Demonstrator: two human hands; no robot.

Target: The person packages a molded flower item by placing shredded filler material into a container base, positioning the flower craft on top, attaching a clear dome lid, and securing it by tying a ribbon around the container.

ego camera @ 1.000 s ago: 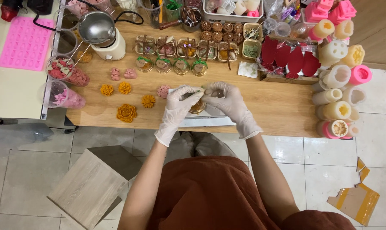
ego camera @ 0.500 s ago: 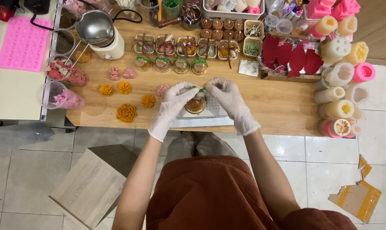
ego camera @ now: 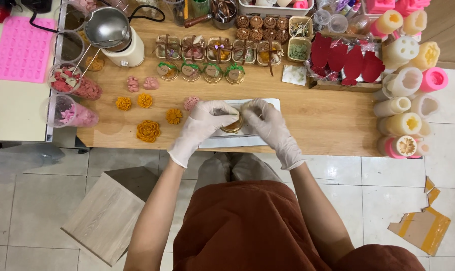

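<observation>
We are looking straight down on a long wooden worktable [ego camera: 318, 125], packed along its far side and right end, with bare wood only in the near strip around the work. At its near edge lies a pale rectangular tray [ego camera: 267, 138], and on that tray sits a small round jar with amber-brown filling [ego camera: 233, 124], which is the piece in hand.

Both hands wear white gloves. Our left hand [ego camera: 200, 128] curls over the jar from the left, fingers closed against its rim. Our right hand [ego camera: 268, 125] comes in from the right, fingertips pinched at the jar's top; whether they grip a lid, a ribbon or only the rim, we cannot tell.

By our reading, this is the dressing or closing step on a single jar, and the next move calls for a steady, level hold and fine fingertip work, with no tilting.

Now for room. The tray sits right at the table's near edge, so any pull toward the body risks a drop to the tiled floor. To the left, an orange flower-shaped wax piece [ego camera: 147, 131] and smaller blooms lie near the left wrist. Behind, a row of ribbon-tied finished jars [ego camera: 212, 50] stands well apart. To the right, open wood runs to the cluster of cylindrical moulds [ego camera: 406, 108].
</observation>
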